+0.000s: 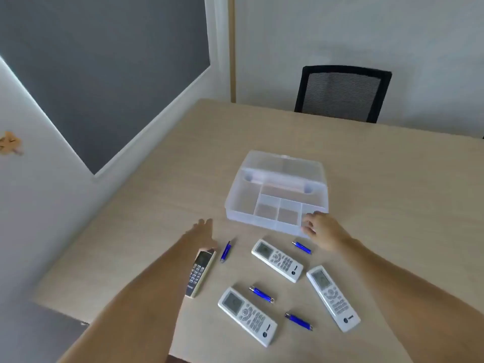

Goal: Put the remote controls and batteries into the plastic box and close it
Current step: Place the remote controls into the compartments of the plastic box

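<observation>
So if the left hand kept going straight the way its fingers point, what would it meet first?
Likely nothing: the left hand points up the bare table, passing left of the plastic box. Its height above the table is unclear.

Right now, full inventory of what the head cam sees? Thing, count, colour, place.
Plastic box: one, clear, open and empty, mid-table, lid tipped back.
White remotes: three, on the table in front of the box.
Dark remote: one, black face with cream edge, left of the others, top end under the left hand.
Batteries: four, blue, scattered among the remotes.
Table: one, light wood.
Chair: one, black mesh, at the far side of the table.
Board: one, grey, on the left wall.
Left hand: open, flat over the dark remote's top.
Right hand: fingers on the box's near right corner.
</observation>
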A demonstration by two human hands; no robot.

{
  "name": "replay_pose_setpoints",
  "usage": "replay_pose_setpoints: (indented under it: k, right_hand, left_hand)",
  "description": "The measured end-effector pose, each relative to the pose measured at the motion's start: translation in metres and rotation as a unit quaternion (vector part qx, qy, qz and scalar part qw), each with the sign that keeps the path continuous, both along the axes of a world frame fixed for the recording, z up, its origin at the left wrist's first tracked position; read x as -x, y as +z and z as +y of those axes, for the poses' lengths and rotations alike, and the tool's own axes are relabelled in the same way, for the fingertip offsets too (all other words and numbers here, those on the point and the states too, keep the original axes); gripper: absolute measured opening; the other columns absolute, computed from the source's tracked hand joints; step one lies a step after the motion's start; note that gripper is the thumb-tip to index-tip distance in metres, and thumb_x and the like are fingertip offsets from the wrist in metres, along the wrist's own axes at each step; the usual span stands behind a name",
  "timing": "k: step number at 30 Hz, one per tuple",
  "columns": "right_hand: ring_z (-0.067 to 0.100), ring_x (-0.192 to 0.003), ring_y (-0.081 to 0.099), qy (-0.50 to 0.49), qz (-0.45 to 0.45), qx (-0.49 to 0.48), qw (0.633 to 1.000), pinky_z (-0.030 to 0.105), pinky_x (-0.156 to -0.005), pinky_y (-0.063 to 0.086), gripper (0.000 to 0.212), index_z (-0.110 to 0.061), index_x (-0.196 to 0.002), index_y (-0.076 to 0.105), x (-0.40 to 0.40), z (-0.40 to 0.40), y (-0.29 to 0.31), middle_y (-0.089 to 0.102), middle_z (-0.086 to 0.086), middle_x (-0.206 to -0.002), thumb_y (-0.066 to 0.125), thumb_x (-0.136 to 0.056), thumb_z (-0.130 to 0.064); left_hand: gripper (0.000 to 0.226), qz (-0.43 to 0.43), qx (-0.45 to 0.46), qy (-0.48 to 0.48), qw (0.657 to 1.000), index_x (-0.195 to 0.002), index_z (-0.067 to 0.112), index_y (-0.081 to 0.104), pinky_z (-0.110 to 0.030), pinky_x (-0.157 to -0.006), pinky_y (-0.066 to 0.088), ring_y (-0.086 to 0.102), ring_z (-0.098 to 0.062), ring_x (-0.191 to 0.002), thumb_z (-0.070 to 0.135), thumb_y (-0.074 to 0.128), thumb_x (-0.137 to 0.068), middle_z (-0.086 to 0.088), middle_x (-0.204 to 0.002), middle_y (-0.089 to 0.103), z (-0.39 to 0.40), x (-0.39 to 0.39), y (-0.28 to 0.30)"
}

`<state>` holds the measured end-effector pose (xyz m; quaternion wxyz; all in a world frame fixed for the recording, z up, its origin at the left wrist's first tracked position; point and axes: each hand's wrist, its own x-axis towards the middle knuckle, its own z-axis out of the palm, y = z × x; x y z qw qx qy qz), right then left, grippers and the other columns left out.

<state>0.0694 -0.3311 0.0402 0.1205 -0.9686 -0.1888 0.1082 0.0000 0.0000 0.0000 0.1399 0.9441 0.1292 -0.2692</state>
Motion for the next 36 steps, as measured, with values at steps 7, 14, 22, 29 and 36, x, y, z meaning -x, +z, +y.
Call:
replay_pose_setpoints:
  k: [7, 14, 22, 29, 36]
  right_hand:
    - [0.027, -0.11, 0.054, 0.058, 0.119, 0.087, 0.987, 0.035, -0.085, 0.046, 0.051, -0.008, -0.111, 0.055, 0.034, 0.029, -0.071, 0.055, 0.011, -0.117, 0.059, -0.081, -0.049]
    - [0.03, -0.118, 0.049, 0.021, 0.132, 0.129, 0.983, 0.039, -0.094, 0.047, 0.067, -0.008, -0.123, 0.042, 0.043, 0.037, -0.106, 0.049, 0.014, -0.129, 0.068, -0.072, -0.043]
    - [0.014, -0.079, 0.066, -0.031, 0.274, -0.159, 0.948, 0.022, -0.058, 0.049, 0.062, -0.019, -0.104, 0.042, 0.004, 0.023, -0.039, 0.065, -0.002, -0.097, 0.08, -0.058, -0.034]
    - [0.026, -0.094, 0.065, -0.157, 0.197, -0.291, 0.923, 0.044, -0.074, 0.057, 0.049, -0.021, -0.113, 0.046, -0.121, 0.003, -0.003, 0.064, 0.007, -0.111, 0.075, -0.074, -0.024]
    - [0.025, -0.1, 0.059, -0.091, 0.24, -0.152, 0.954, 0.033, -0.08, 0.045, 0.042, -0.022, -0.122, 0.047, -0.195, 0.013, -0.047, 0.056, 0.007, -0.126, 0.065, -0.084, -0.022]
  left_hand:
    - [0.085, 0.077, -0.038, 0.118, 0.989, -0.134, 0.006, 0.03, -0.042, -0.096, 0.048, 0.042, -0.031, -0.122, 0.04, 0.076, -0.07, -0.014, -0.131, 0.037, -0.004, 0.059, -0.067]
    - [0.051, 0.001, 0.077, 0.188, 0.979, -0.114, 0.004, 0.035, -0.035, -0.071, 0.046, 0.055, -0.03, -0.092, 0.025, 0.067, -0.08, -0.013, -0.108, 0.049, 0.001, 0.046, -0.061]
    - [0.077, -0.2, 0.323, 0.183, 0.907, -0.141, 0.031, 0.017, -0.026, -0.06, 0.048, 0.057, -0.016, -0.079, 0.019, 0.067, -0.083, 0.001, -0.097, 0.055, -0.023, -0.087, 0.011]
    - [0.091, -0.06, 0.261, 0.132, 0.955, -0.15, 0.024, -0.017, -0.05, -0.105, 0.041, 0.047, -0.043, -0.121, 0.035, 0.053, -0.093, -0.025, -0.148, 0.025, -0.054, -0.162, -0.022]
    - [0.074, -0.016, 0.202, 0.088, 0.975, -0.151, 0.019, -0.014, -0.048, -0.103, 0.044, 0.05, -0.046, -0.121, 0.024, 0.04, -0.1, -0.033, -0.153, 0.014, -0.064, -0.174, -0.057]
